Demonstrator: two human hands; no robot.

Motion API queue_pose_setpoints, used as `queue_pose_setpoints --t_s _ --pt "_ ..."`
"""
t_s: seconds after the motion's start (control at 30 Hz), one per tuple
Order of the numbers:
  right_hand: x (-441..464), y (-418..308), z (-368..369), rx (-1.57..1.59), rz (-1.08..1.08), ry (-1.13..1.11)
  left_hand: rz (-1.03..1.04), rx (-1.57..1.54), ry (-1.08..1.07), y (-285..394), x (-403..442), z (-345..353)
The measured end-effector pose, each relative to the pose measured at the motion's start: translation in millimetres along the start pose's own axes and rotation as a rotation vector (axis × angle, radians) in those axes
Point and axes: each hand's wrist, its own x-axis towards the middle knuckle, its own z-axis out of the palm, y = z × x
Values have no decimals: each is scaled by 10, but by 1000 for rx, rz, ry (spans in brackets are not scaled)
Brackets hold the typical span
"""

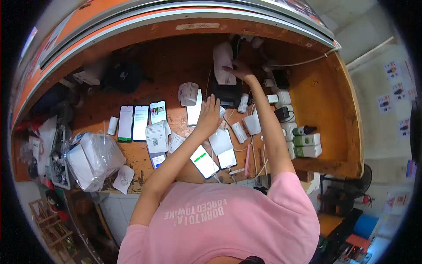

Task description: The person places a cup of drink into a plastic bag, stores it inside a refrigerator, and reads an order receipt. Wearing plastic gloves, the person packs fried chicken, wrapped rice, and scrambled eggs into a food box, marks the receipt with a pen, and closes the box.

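My right hand (pixel 239 71) reaches to the back of the desk, fingers apart, with one digit over the edge of a long curling strip of receipt paper (pixel 223 59). The strip stands up behind a small black printer (pixel 226 95). My left hand (pixel 210 114) is open, fingers stretched, beside the printer's left side. Under and next to it lies a phone with a white screen (pixel 193 109). A curled paper roll (pixel 188 93) rests by that phone's top end. Nearer to me, another lit phone (pixel 204 162) lies by folded white papers (pixel 220 141).
Three lit phones (pixel 141 123) lie in a row on the left, with a printed receipt (pixel 156 137) in front. A plastic bag of white boxes (pixel 96 158) stands farther left. Chargers, cables and small white-green boxes (pixel 307 145) line the right side. A wooden wall (pixel 329 105) closes the right end.
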Motion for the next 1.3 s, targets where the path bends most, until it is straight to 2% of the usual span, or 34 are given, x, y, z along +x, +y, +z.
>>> queue_pose_setpoints --t_s 0.07,0.13,0.17,0.23,0.3,0.33,0.43,0.47,0.5,0.57,0.67,0.73,0.83,0.97,1.1,1.3 --pt "-109 -96 -52 330 -176 -209 -62 69 -94 -49 128 185" --pt "-525 -72 -224 392 -207 -614 -104 144 -233 -130 134 331" --pt "-746 -1 -326 262 -411 -557 -23 318 -342 -263 74 541" --pt "-1100 123 -421 308 -201 -591 -138 93 -233 -178 77 363" --pt "-1484 -11 -420 804 70 -416 -193 -39 -162 -159 67 326" --pt "-1652 -130 -432 891 99 -354 -197 -52 -187 -124 52 274" --pt "-1998 -448 -288 1154 69 -237 -746 -1726 -200 207 42 -268" --pt "-2115 -582 -248 1225 94 -219 -624 -1942 -193 359 80 -613" --pt "-2216 -716 -221 1294 117 -203 -626 -2149 -110 481 94 -889" --pt "-2379 -946 -155 1304 103 -200 -567 -2204 5 538 98 -1200" --pt "-2618 -1313 -156 1358 125 -239 -527 -1953 184 546 33 -1523" --pt "-2763 -1557 -160 1370 127 -261 -501 -1980 203 499 -89 -1728" --pt "-2912 -1863 -120 1330 0 -257 -461 -1948 232 479 -277 -2015" --pt "-3132 -2315 -111 1248 -65 -283 -424 -1949 262 453 -607 -2441" --pt "-3306 -2636 4 1197 -99 -223 -445 -1937 324 409 -901 -2749" --pt "-3582 -3099 62 1222 -80 -248 -426 -1918 441 402 -1337 -3076"
